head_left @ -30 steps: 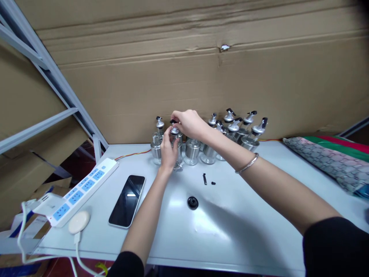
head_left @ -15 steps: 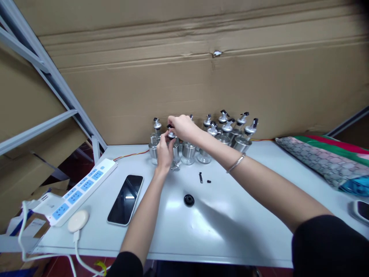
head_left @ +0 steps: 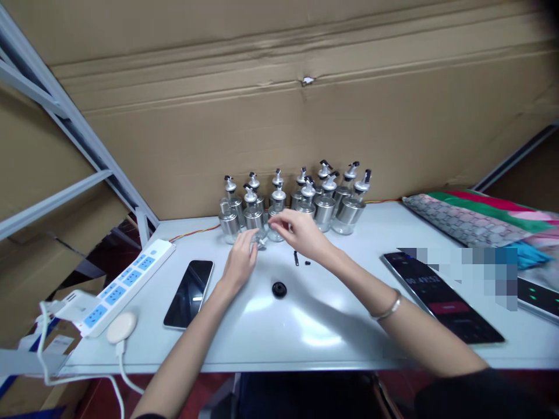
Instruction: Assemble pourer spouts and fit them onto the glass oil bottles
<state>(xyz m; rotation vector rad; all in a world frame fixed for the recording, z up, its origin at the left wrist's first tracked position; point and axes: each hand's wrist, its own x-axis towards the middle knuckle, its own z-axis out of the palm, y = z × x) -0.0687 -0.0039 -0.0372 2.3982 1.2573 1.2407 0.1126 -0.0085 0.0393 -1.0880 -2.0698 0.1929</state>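
Note:
My left hand [head_left: 241, 259] is open, fingers stretched toward a small clear and silvery piece [head_left: 261, 240] on the table; whether they touch it I cannot tell. My right hand [head_left: 303, 234] hovers in front of a glass bottle [head_left: 276, 234], its fingers loosely bent and slightly apart, with nothing visible in them. Just behind my left hand stands a glass bottle with a steel band [head_left: 254, 219] and a silver spout [head_left: 250, 195] on top. Left of it, an open-necked bottle [head_left: 229, 222] has no spout.
Several more spouted bottles [head_left: 350, 210] stand by the cardboard wall [head_left: 218, 134]. A black ring-like part [head_left: 279, 290], a thin black strip [head_left: 296, 259] and a tiny black piece [head_left: 308, 263] lie in front. Phones [head_left: 188, 294] and a power strip [head_left: 126, 288] are on the table.
Both hands have come off the spout of the front bottle and moved down toward me, apart from each other. The view has shifted, bringing a large phone into sight at right.

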